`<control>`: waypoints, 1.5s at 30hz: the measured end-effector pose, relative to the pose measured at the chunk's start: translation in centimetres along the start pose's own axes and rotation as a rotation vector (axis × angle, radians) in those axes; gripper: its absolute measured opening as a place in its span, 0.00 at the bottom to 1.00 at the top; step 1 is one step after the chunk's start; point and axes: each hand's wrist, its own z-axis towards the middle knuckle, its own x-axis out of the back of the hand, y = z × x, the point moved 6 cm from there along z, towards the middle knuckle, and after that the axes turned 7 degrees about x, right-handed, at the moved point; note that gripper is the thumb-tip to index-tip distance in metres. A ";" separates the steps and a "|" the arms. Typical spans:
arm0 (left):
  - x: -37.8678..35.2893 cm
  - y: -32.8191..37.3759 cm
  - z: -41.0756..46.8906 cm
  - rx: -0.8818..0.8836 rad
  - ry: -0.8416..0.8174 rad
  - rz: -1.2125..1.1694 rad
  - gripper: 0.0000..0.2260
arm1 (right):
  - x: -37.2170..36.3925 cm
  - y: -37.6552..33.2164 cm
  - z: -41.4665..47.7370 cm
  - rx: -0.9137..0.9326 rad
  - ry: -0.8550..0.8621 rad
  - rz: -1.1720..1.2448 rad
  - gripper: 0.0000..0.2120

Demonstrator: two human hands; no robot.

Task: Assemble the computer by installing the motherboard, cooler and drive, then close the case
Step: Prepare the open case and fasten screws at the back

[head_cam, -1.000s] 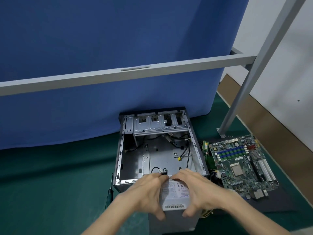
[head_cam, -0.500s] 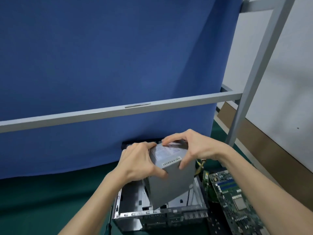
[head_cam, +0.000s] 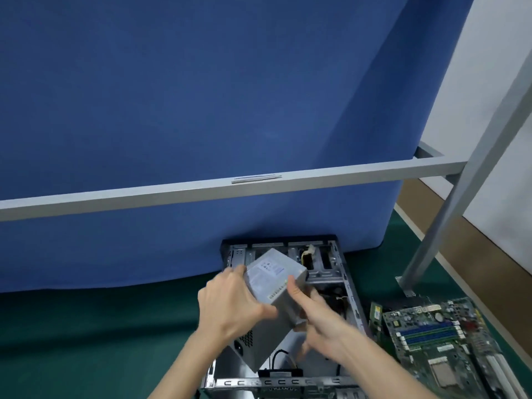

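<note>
On my feed, the power supply (head_cam: 270, 306) has dropped from half a second ago and tipped over the open case (head_cam: 349, 286), with its labelled face angled upward. The left hand (head_cam: 230, 303) has a closed grip round the unit's left edge, thumb across the side. The right hand (head_cam: 319, 315), blurred, pinches the right edge. The motherboard (head_cam: 437, 338) lies flat on the green desk (head_cam: 86, 326), just right of the case.

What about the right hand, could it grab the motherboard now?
Probably not yet: right hand and left hand both hold the power supply over the case, though the motherboard lies uncovered nearby.
</note>
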 end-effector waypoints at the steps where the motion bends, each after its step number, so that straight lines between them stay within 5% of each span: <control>1: -0.7 -0.5 0.0 0.000 -0.011 0.008 0.30 | -0.8 0.4 0.8 0.030 0.018 0.110 0.46; 7: -4.1 -2.6 0.3 0.017 -0.100 0.056 0.40 | -1.9 2.9 4.2 0.116 0.245 0.208 0.36; 13: -5.7 -2.1 1.8 -0.026 -0.213 0.099 0.54 | -2.3 2.4 5.9 0.136 0.223 0.191 0.29; 24: -7.7 -0.4 4.8 -0.025 -0.349 0.176 0.52 | -0.6 2.2 9.3 0.094 0.195 0.124 0.21; 35: -12.2 -4.5 3.0 0.141 -0.414 0.109 0.47 | -0.5 6.7 11.0 0.039 0.286 -0.009 0.38; 45: -15.9 -6.7 1.3 0.267 -0.463 0.056 0.48 | -0.1 9.4 11.9 0.074 0.313 0.012 0.30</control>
